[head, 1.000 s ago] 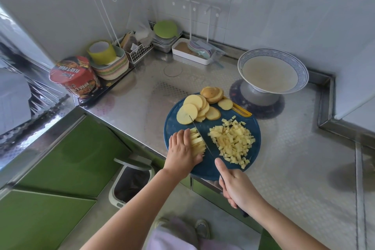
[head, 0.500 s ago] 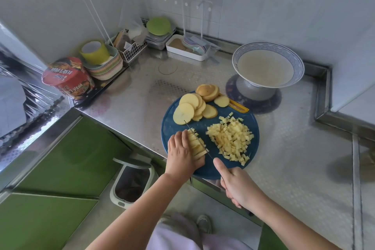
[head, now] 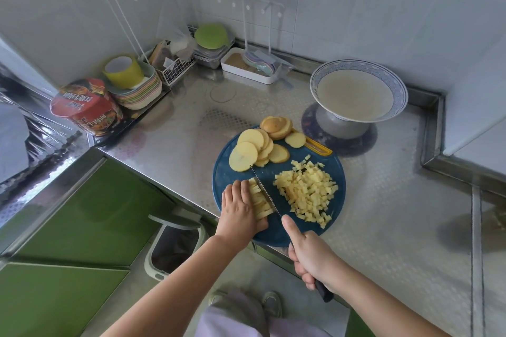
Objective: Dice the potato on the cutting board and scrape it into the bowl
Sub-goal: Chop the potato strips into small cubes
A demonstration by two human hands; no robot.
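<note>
Potato strips [head: 260, 201] are lying on the near left part of the round blue cutting board [head: 227, 172]. They are the bit being cut now. Off the board's left side, a red noodle cup [head: 85, 107] is sitting on the shiny metal counter.

The left hand [head: 239, 209] is resting on the board's left side, holding the strips down with its fingers bent over them. The strips are pale, flat and damp-looking. Their long way is running left to right, from that hand toward the knife [head: 264, 190]. The thin, shiny blade is crossing their right ends, so each chop should be making little cubes. I think the holding fingers are needing to stay back from the edge.

A heap of small yellow cubes [head: 308, 190] is piling up on the board's right part, and smooth round slices [head: 254, 150] are waiting at its far side. The right hand [head: 312, 257] is gripping the dark handle tight, just past the board's near edge, with one finger lying along the blade. The wide bowl [head: 356, 64] is standing beyond the board's far right, closer to the knife hand.
</note>
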